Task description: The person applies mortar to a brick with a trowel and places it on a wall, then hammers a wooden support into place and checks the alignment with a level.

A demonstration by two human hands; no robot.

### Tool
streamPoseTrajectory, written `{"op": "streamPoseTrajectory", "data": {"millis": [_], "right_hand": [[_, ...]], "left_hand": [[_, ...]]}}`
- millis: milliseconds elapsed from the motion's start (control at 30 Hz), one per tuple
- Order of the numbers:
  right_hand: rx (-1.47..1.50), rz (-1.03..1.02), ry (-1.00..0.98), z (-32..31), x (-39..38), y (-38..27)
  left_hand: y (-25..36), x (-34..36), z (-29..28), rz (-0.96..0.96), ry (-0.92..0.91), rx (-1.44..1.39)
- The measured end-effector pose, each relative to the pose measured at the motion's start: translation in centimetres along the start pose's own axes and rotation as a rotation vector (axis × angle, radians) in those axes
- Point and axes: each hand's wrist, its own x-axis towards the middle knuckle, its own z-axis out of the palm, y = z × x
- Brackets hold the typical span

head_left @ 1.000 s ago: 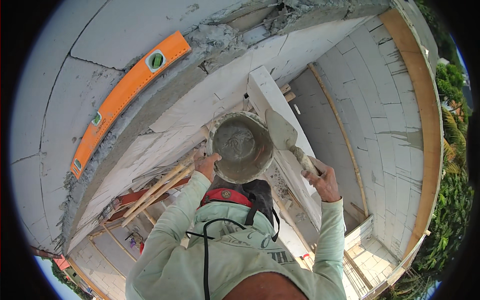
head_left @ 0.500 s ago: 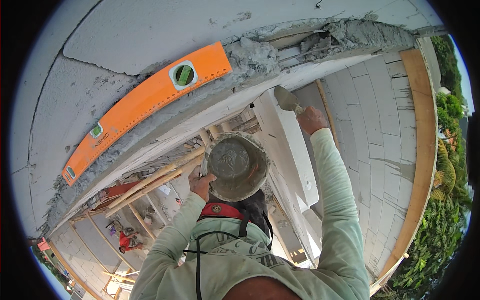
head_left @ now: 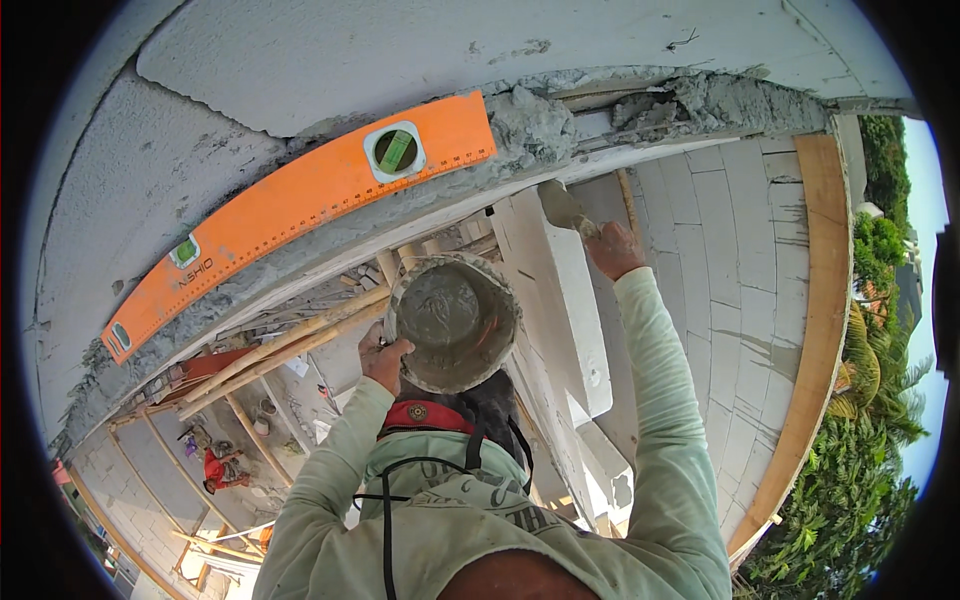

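Observation:
My left hand [head_left: 383,357] grips a dirty round bucket [head_left: 455,320] at its left side; grey wet mortar sits inside. My right hand [head_left: 615,250] holds a trowel [head_left: 563,208] by its handle, its grey-coated blade just below the mortar-covered wall edge [head_left: 530,130], beside a pale block beam [head_left: 550,300]; I cannot tell whether it touches either. An orange spirit level [head_left: 295,215] lies along the top of the white block wall [head_left: 500,40], next to lumpy grey mortar.
Far below at the left are bamboo poles [head_left: 290,345], debris and a crouching person in red [head_left: 220,470]. A block wall [head_left: 730,300] edged with a wooden board [head_left: 810,400] stands at the right, with trees [head_left: 850,500] beyond it. The drop beneath me is deep.
My right hand and trowel have risen from beside the bucket to near the mortared wall edge. The bucket has shifted slightly left in view. The view has turned, bringing the crouching person into sight.

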Motion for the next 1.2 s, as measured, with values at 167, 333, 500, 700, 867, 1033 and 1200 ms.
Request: {"op": "streamPoseTrajectory", "data": {"millis": [167,333,500,700,867,1033,1200], "right_hand": [[0.008,0.054,-0.026,0.3,-0.9,0.5],[0.132,0.029,0.008,1.2,-3.5,1.9],[0.265,0.083,0.056,4.3,-4.8,3.4],[0.482,0.078,0.159,9.4,-5.2,3.2],[0.380,0.164,0.081,10.6,-5.2,2.6],[0.395,0.176,0.046,10.7,-8.0,4.1],[0.452,0.220,0.128,11.1,-10.4,5.0]], "left_hand": [[-0.2,0.0,-0.2,-0.069,0.017,-0.056],[-0.8,0.2,-0.8,-0.048,-0.010,0.013],[0.4,-0.3,0.4,-0.005,0.017,0.034],[1.1,-0.9,1.3,0.001,0.016,0.044],[0.5,-0.2,0.9,-0.016,-0.004,0.085],[1.2,-0.1,1.1,-0.022,-0.050,0.180],[2.1,-0.6,3.0,-0.093,-0.059,0.211]]}}
